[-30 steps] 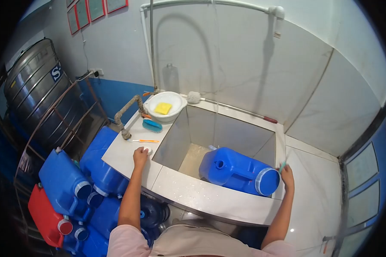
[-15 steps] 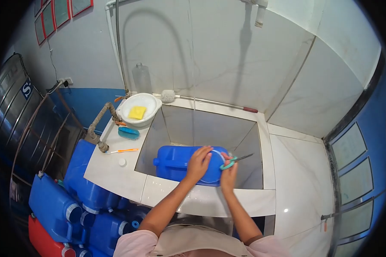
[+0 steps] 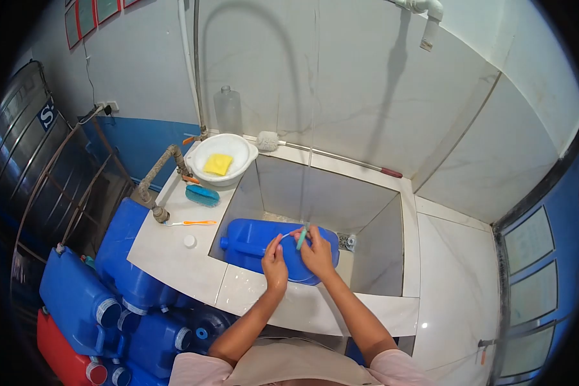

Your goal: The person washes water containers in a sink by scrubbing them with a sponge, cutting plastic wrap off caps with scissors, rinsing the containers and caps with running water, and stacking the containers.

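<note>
Head view: jug (image 3: 254, 231) on its side in the basin (image 3: 341, 193), left hand (image 3: 275, 267) and right hand (image 3: 317, 255) close together above it

Across the back, a pale wall (image 3: 341, 83); below it, a white counter (image 3: 180, 264) with the basin sunk into it. At far left, a steel tank (image 3: 29, 138). Nearer, low beside the counter's left end, a heap of blue jugs (image 3: 77, 283), with a red jug (image 3: 61, 341) at its outer edge. Along the counter's back edge, a mop (image 3: 334, 157), laid lengthwise, pale head to the left, red grip to the right.

By the basin's front edge, the blue jug, small spout to the left, right half partly hidden under the hands. At the counter's back left corner, a white bowl (image 3: 254, 153); near it, a bent pipe (image 3: 156, 170).

In front of the bowl, a blue brush (image 3: 202, 195). In the right hand, fingers curled closed around green handles, scissors (image 3: 302, 238); spread of the blades impossible to tell. Near the pipe's foot, lying flat, an orange toothbrush (image 3: 196, 222). In the bowl, a yellow sponge (image 3: 218, 164). Nearer the front, a white cap (image 3: 190, 241). Between pinched left fingertips, just beside the right ones, a thin white strip (image 3: 285, 235).
</note>
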Motion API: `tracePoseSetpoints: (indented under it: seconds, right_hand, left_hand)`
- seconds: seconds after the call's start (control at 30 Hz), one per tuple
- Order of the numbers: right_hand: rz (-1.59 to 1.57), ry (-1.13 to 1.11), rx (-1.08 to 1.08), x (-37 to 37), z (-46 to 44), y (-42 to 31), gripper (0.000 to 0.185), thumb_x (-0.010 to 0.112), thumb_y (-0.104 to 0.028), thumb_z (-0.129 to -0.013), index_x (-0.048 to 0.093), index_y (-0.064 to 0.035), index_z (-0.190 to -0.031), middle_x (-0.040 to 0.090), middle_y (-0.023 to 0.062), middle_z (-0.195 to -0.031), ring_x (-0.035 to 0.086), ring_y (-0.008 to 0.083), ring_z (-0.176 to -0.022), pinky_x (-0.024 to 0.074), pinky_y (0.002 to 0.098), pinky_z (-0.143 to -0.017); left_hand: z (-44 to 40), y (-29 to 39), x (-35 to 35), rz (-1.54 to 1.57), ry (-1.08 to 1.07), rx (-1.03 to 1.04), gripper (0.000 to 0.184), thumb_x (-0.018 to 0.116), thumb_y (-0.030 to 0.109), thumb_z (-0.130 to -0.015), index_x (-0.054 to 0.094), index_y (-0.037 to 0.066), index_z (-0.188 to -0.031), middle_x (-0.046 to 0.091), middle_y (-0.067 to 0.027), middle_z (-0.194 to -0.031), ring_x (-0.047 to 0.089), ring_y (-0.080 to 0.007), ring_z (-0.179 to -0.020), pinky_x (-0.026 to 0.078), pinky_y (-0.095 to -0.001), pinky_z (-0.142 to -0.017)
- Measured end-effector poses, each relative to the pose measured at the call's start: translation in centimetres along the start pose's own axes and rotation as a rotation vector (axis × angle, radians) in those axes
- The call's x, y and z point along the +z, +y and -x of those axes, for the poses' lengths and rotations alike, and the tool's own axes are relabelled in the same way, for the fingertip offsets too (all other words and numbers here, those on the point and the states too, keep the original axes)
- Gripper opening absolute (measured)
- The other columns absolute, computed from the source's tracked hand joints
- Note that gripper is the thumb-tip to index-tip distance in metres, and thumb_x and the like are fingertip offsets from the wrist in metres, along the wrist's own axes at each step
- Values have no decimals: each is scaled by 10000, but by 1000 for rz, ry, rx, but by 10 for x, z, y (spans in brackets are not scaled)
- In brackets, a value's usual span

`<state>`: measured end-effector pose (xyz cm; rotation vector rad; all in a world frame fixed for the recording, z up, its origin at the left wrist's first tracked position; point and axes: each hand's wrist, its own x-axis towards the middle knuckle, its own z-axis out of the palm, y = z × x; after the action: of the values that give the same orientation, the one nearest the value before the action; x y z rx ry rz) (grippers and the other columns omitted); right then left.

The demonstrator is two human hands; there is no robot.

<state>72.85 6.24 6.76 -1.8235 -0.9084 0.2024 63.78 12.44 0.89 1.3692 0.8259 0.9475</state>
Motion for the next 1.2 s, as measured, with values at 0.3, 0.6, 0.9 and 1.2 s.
tracePoseSetpoints:
  seconds: [0.3,0.6,0.9,1.2]
  right_hand:
    - [-375,-623,115,-7,-55,10,203,521,-197,-921,521,-20,-1021,659,86,-964,603,158,-937,454,273,-809]
    - [22,304,-145,19,45,15,296,464,-242,-941,519,-14,-1122,582,144,-1145,453,338,-1205,333,418,-994]
    - [-184,-720,26,2,-72,-8,283,540,-243,-905,519,6,-1038,658,107,-973,636,230,-917,480,321,-792]
    - [-578,-423,137,-12,-83,6,321,457,-314,-954,506,-16,-1063,634,129,-1008,577,165,-934,450,270,-816]
  left_hand:
    - [26,11,-14,-6,-50,118,408,465,58,-911,413,17,-1313,391,-134,-1324,387,-249,-1231,292,-310,-1027]
    - [-29,15,-2,-76,-261,201,209,536,132,-904,652,9,-1027,655,-128,-1025,606,-219,-976,447,-307,-873]
    - [76,23,-2,393,134,-252,487,451,122,-943,278,-24,-1375,412,-118,-1339,385,-187,-1235,289,-304,-1028]
    - [20,47,-42,-341,-235,-113,689,584,235,-876,206,-16,-1394,213,-225,-1440,209,-270,-1354,238,-361,-1072]
